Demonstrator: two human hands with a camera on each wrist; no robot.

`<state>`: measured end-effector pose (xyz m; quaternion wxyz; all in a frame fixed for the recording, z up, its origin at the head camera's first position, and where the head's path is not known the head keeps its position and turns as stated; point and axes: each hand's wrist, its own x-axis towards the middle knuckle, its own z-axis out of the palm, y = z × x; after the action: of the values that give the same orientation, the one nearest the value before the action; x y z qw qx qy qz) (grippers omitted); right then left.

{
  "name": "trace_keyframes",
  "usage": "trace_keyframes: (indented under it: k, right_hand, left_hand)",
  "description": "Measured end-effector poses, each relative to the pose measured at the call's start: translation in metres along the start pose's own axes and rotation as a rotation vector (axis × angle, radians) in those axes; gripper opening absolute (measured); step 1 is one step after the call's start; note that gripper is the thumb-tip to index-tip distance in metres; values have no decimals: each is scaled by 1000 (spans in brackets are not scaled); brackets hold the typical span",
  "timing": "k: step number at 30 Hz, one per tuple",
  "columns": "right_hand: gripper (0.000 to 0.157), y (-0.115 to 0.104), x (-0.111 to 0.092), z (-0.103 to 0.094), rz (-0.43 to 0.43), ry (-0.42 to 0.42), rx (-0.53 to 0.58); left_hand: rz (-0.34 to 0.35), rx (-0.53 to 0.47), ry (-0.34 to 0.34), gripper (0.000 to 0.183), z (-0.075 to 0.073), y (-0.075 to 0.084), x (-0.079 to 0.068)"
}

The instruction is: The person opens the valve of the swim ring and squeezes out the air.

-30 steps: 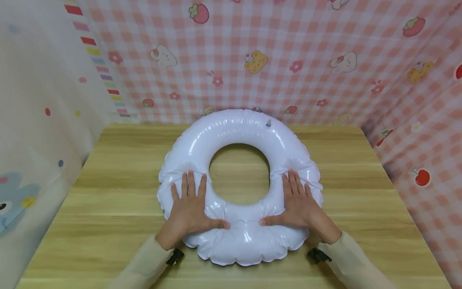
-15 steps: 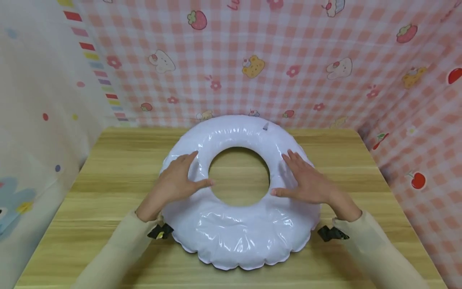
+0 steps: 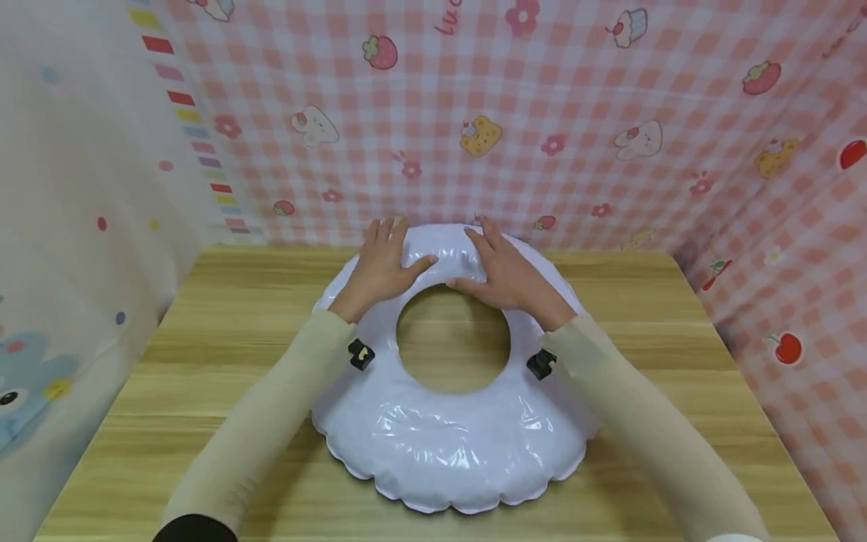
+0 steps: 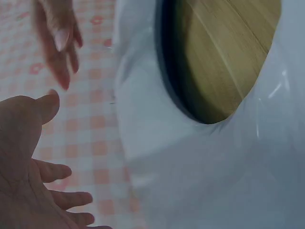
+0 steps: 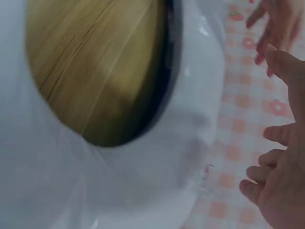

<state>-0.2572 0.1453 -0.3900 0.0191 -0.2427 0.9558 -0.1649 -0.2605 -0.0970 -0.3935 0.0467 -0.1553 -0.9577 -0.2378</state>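
A white, glossy inflatable swim ring (image 3: 447,452) lies flat, with creases across its near part and a scalloped seam at the near edge. My left hand (image 3: 379,263) is over its far left part, fingers pointing away and thumb out. Over the far right part is my right hand (image 3: 504,271), its fingers extended. In the left wrist view my left hand (image 4: 19,148) shows spread fingers holding nothing, apart from the swim ring (image 4: 143,143). The right wrist view likewise shows my right hand (image 5: 286,171) beside the ring, gripping nothing. The small valve is hidden.
The swim ring rests on a wooden table (image 3: 223,361). A pink checked cloth (image 3: 528,98) hangs right behind the far edge, and another (image 3: 792,286) borders the right side. At the left hangs a pale printed cloth (image 3: 68,188). Dark clips (image 3: 362,354) sit at both sleeve cuffs.
Both hands have lifted from the near part of the swim ring and moved away to its far part, closer together. The pressed-in near part has puffed out.
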Motion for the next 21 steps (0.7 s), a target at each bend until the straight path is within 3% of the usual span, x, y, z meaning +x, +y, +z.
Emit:
trace_keyframes:
  k: [4,8,13,18,21]
  right_hand:
    - [99,-1,34,20,14,-37,-48]
    - [97,1,54,41,84,-72,-104]
    - [94,7,61,65,161,-151,-133]
    - [90,11,61,78,185,-199,-166]
    - [89,11,62,79,187,-201,-181]
  left_hand:
    - [-51,82,-35,82,26,4,29]
    - [-155,113,-110,80,50,10,44]
    - [-277,139,-215,78,74,7,48]
    - [-314,165,-279,80,92,-6,53]
    - [-320,169,-287,81,94,-6,54]
